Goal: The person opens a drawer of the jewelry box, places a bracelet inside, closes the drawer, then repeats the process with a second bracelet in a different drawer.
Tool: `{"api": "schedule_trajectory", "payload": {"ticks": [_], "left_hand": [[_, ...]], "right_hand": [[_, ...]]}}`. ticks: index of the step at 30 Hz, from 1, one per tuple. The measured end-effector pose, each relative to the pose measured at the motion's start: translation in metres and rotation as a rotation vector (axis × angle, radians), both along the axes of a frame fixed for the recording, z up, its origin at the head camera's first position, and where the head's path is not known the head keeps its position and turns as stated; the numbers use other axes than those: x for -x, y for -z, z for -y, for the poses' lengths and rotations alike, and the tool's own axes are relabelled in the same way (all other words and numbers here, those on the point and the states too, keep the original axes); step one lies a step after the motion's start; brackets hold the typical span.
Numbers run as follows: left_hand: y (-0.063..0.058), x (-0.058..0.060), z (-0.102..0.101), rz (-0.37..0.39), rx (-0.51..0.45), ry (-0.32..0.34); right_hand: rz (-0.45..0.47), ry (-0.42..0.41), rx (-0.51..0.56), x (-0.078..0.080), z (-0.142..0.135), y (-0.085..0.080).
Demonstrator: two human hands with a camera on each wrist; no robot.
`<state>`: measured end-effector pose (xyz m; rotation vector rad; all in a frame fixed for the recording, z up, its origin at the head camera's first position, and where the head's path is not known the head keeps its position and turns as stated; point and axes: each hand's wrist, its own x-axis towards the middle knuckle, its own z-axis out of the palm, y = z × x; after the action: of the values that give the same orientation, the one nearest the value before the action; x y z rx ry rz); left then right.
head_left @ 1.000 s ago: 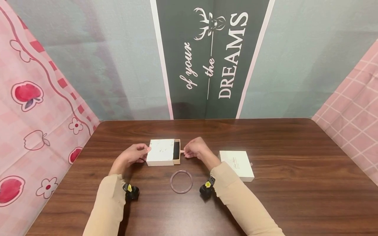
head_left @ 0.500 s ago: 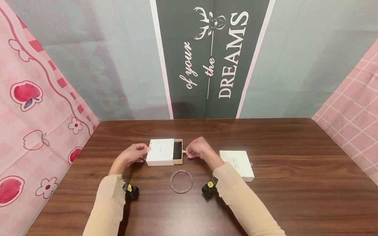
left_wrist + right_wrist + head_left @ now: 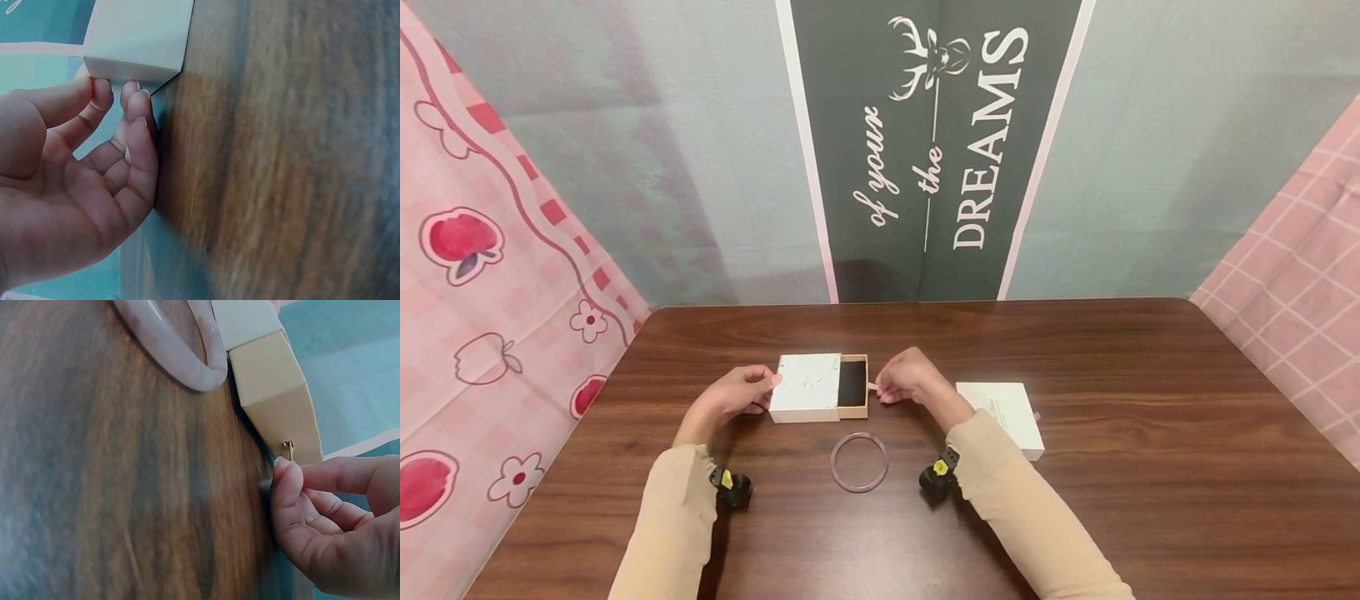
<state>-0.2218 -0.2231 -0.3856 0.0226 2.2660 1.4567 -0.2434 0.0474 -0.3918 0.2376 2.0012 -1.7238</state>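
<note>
Head view: L hand (image 3: 739, 392) at the left end of the cover (image 3: 805, 382), thumb & fingertips bent onto its edge, looks like a light hold; L wrist view shows the other fingers loosely curled, tips by the end face; can't tell how firm. R hand (image 3: 912, 379) has thumb & index closed on the tab (image 3: 872, 387), rest of fingers folded in; R wrist view shows the tab coming out of a slot in the drawer (image 3: 853, 412) front. Drawer is approx. half out of the cover, on R side; black pad (image 3: 852, 383) visible inside; box sits flat on the table (image 3: 1150, 400) b/w both hands. Bangle (image 3: 860, 490) lies flat on the near side, just apart from box; 2nd box (image 3: 1009, 408) is off to the right, partly behind R forearm.

Step in hand, I'd judge: opening the drawer; next move prob. calls for a straight, level pull on the tab w/ L hand bracing the cover; main risk: cover sliding along, or the thin tab slipping.
</note>
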Motion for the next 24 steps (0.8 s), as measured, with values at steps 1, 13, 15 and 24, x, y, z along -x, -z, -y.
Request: {"api": "schedule_trajectory", "payload": {"ticks": [1,13,15,24], "left_hand": [[0.000,0.000,0.000,0.000,0.000,0.001],[0.001,-0.001,0.001,-0.004,0.005,0.001],[0.001,-0.001,0.002,-0.004,0.006,-0.002],[0.001,0.000,0.002,-0.008,-0.003,0.011]], "right_hand": [[0.000,-0.001,0.000,0.000,-0.001,0.000],[-0.032,0.002,-0.036,-0.001,-0.008,-0.001],[-0.032,0.000,-0.039,-0.001,-0.009,-0.002],[-0.061,-0.014,-0.089,-0.003,-0.012,-0.003]]}}
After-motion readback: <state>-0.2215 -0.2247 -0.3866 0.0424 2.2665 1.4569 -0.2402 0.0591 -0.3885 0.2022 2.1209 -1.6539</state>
